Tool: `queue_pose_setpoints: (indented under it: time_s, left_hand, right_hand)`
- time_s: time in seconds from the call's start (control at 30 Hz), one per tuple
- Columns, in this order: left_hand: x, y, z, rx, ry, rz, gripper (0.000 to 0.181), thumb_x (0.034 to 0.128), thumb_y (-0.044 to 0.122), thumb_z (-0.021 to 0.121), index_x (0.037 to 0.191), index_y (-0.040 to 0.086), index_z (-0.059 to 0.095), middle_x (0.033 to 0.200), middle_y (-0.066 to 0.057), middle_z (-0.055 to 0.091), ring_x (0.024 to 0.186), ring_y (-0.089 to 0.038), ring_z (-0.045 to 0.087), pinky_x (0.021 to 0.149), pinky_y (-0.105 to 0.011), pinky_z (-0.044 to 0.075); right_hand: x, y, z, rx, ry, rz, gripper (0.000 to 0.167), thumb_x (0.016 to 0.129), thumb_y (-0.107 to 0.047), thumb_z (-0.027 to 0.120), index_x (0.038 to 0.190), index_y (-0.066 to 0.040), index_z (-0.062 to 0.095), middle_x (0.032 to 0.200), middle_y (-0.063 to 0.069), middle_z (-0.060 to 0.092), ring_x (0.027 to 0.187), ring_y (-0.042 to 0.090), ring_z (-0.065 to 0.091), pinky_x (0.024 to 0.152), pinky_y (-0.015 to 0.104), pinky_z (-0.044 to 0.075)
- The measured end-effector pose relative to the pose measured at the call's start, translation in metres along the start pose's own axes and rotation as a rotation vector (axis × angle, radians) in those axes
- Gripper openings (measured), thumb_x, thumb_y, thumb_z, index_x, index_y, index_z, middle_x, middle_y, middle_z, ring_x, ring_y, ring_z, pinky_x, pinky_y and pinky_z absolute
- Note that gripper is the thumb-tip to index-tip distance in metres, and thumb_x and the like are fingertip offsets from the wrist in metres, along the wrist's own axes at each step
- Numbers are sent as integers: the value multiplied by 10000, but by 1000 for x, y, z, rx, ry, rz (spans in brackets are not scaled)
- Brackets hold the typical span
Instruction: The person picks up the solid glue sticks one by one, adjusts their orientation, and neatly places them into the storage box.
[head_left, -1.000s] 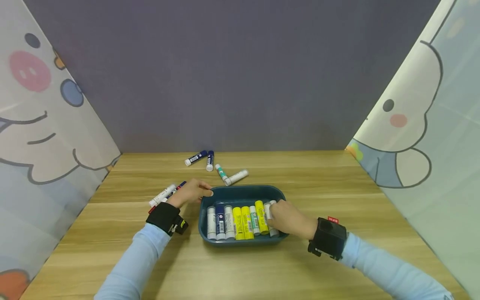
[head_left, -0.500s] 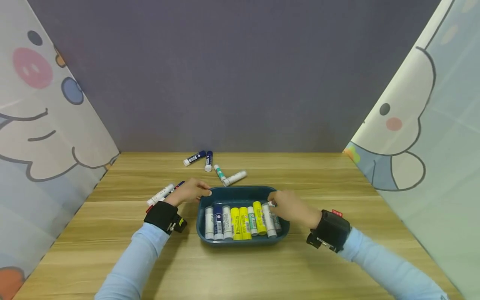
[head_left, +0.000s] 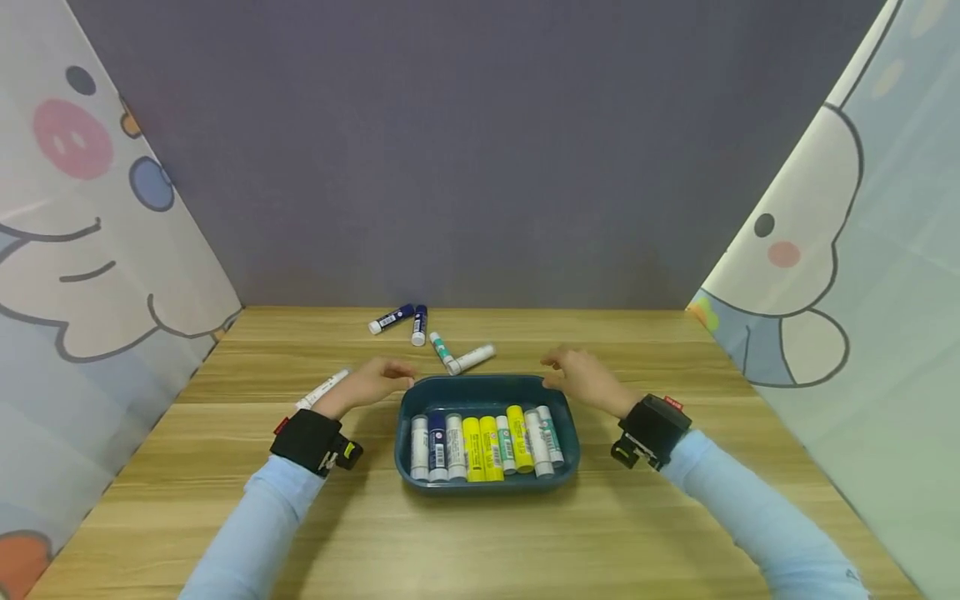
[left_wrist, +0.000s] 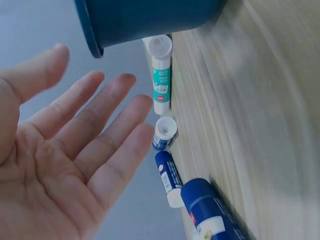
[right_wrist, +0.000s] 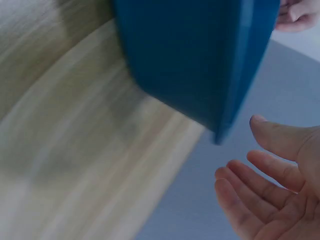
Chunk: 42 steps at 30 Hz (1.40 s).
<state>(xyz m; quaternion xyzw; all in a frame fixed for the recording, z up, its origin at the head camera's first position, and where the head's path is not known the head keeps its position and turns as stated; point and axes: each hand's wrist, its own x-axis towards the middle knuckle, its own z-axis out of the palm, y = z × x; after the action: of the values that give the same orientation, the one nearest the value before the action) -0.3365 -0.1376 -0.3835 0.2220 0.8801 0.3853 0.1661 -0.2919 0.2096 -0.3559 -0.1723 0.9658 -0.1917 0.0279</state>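
Note:
A dark teal plastic bin (head_left: 487, 488) holds a row of several glue sticks, white, blue, yellow and green-labelled. At the row's right end lies a white-and-green glue stick (head_left: 550, 436), leaning slightly. My left hand (head_left: 367, 386) is by the bin's far left corner; its fingers look spread and hold nothing in the left wrist view, a small gap from the bin wall (left_wrist: 150, 22). Near the far right corner, my right hand (head_left: 588, 382) has relaxed fingers and an empty palm. The right wrist view shows those fingertips apart from the bin wall (right_wrist: 175, 65).
Behind the bin lie a white glue stick (head_left: 472, 357), a small green-labelled one (head_left: 441, 346) and two blue ones, one of them upright-pointing (head_left: 419, 325). Another white glue stick (head_left: 322, 389) lies left, partly behind my left hand. A grey wall stands at the back.
My right hand has let go of the white-and-green glue stick at the row's right end and moved up and out of the bin. My left hand has shifted slightly left, off the rim.

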Motion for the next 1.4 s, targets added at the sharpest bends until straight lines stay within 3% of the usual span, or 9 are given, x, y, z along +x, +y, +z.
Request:
queue_pose_setpoints:
  time_s: [0.13, 0.3, 0.43, 0.53, 0.63, 0.87, 1.1, 1.23, 1.4]
  left_hand:
    - [-14, -8, -2, 17, 30, 27, 323, 939, 124, 481, 1184, -70, 562, 1178, -221, 588, 1119, -372, 526, 909, -459, 447]
    - [-30, -16, -5, -20, 12, 28, 368, 939, 83, 472, 1255, -107, 478, 1172, -244, 583, 1102, -371, 542, 884, -425, 474]
    - [-42, -24, -9, -30, 21, 7, 407, 935, 83, 479, 1285, -121, 435, 1185, -257, 573, 1117, -376, 535, 898, -429, 467]
    - [-50, -30, -12, -32, 42, -7, 395, 926, 65, 486, 1264, -138, 449, 1183, -277, 565, 1114, -391, 532, 889, -428, 473]
    - [-54, -35, -15, -20, 53, 9, 394, 918, 54, 490, 1240, -169, 450, 1178, -312, 549, 1106, -420, 526, 875, -441, 478]
    - [-56, -36, -19, 45, 155, 1, 417, 908, 115, 531, 1224, -153, 478, 1214, -326, 516, 1125, -463, 489, 931, -521, 411]
    - [-55, -46, -27, 116, 318, -46, 434, 887, 92, 557, 1264, -104, 469, 1250, -303, 502, 1127, -466, 483, 909, -543, 411]
    - [-54, -57, -33, 187, 351, -90, 424, 871, 94, 560, 1247, -89, 493, 1213, -303, 530, 1088, -467, 510, 864, -541, 433]
    - [-45, -70, -42, 281, 356, -103, 387, 873, 82, 550, 1218, -90, 521, 1182, -305, 550, 1057, -465, 529, 827, -544, 449]
  right_hand:
    - [12, 11, 12, 118, -94, -32, 415, 886, -155, 599, 1233, 60, 528, 1190, 215, 586, 1055, 333, 576, 854, 406, 491]
    - [19, 19, 24, 183, -145, -60, 350, 892, -121, 584, 1192, 59, 571, 1151, 209, 613, 1019, 305, 605, 834, 374, 506]
    - [24, 18, 31, 198, -133, -59, 241, 889, -129, 590, 1077, 5, 659, 1003, 133, 674, 822, 188, 627, 711, 314, 517]
    - [27, 14, 36, 201, -120, -42, 182, 896, -158, 585, 943, -16, 689, 774, 25, 634, 610, 95, 510, 566, 233, 435]
    - [30, 12, 39, 185, -83, -47, 166, 895, -156, 586, 874, -26, 686, 681, -2, 568, 532, 77, 418, 511, 209, 355]
    - [32, 13, 37, 186, -19, -66, 158, 880, -121, 599, 946, -15, 696, 817, 106, 670, 573, 132, 500, 543, 249, 412]
    - [32, 12, 33, 178, -40, -13, 203, 878, -119, 603, 1017, 5, 683, 977, 157, 677, 845, 244, 641, 722, 370, 525]
    - [32, 11, 32, 188, -67, 23, 219, 884, -121, 595, 1040, 12, 675, 999, 164, 672, 868, 256, 638, 736, 375, 525]
    - [30, 12, 30, 194, -70, 34, 233, 886, -115, 591, 1051, 33, 664, 1018, 191, 662, 892, 284, 635, 743, 391, 526]
